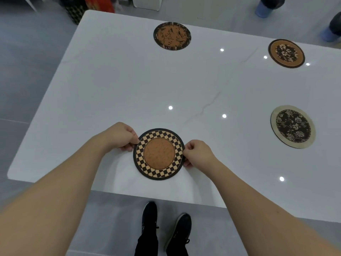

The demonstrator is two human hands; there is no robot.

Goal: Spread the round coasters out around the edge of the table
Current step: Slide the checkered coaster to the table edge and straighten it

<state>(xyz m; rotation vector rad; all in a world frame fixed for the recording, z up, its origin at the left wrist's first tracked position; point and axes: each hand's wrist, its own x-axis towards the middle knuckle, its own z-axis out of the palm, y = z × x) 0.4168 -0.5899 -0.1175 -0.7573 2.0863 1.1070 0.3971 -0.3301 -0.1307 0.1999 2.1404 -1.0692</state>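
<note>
I find no containers on the white bench; what it carries is four round coasters, each lying flat. The checkered coaster, brown at its centre with a black-and-tan checked ring, sits at lower centre of the frame, near the bench's near edge. A brown coaster with dark bird-and-branch markings lies at upper centre, near the far edge. A tan-rimmed coaster with a dark floral middle lies at upper right, and a pale-rimmed coaster with a black floral face lies at mid right; these three are well apart from one another and from the checkered one. I note both bare forearms reaching in from the lower corners of the frame and converging on the checkered coaster. The left hand has its fingers curled and pinches the coaster's left rim; the right hand has its fingers curled and pinches the right rim. I cannot tell whether the coaster rests fully on the bench or is lifted slightly. Below the bench edge, at lower centre, two dark shoes stand on the grey floor.
</note>
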